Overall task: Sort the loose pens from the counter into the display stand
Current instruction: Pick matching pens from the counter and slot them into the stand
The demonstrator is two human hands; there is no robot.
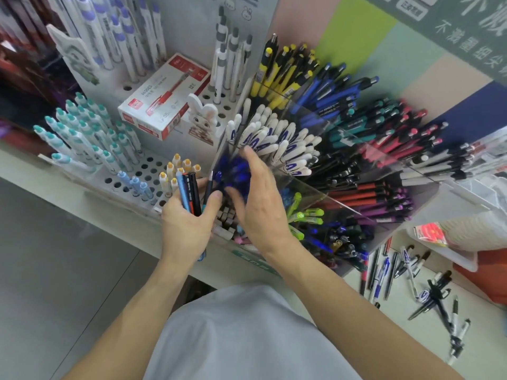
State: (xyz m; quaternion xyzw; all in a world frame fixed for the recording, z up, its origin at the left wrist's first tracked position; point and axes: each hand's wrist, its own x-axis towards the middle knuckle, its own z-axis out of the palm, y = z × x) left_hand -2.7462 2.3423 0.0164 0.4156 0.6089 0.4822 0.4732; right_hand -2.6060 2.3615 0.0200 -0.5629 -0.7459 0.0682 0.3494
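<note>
Fingers of the left hand [186, 223], at lower centre of the frame, curl round a small bundle of pens [190, 193] whose long axes stand nearly upright, tips hidden in the palm and upper ends pointing toward the top of the frame; one dark barrel carries small white lettering too blurred to read. Just right of it, the right hand [258, 204] reaches over a cluster of blue pens [233, 174] in the clear display stand [310, 187], fingers extended; motion blur hides whether it grips any of them. Beyond the fingertips, white pens [277, 144] fan toward the upper right, each marked with a blue letter A. Further right, blue barrels [326, 105] read "AIHAO". At upper left of the stand a white and red box [164, 97] shows "12" among other print that cannot be made out. At lower right, loose pens [428, 292] lie scattered on the pale counter [406, 346], pointing in mixed directions, most lying roughly top to bottom in the frame.
</note>
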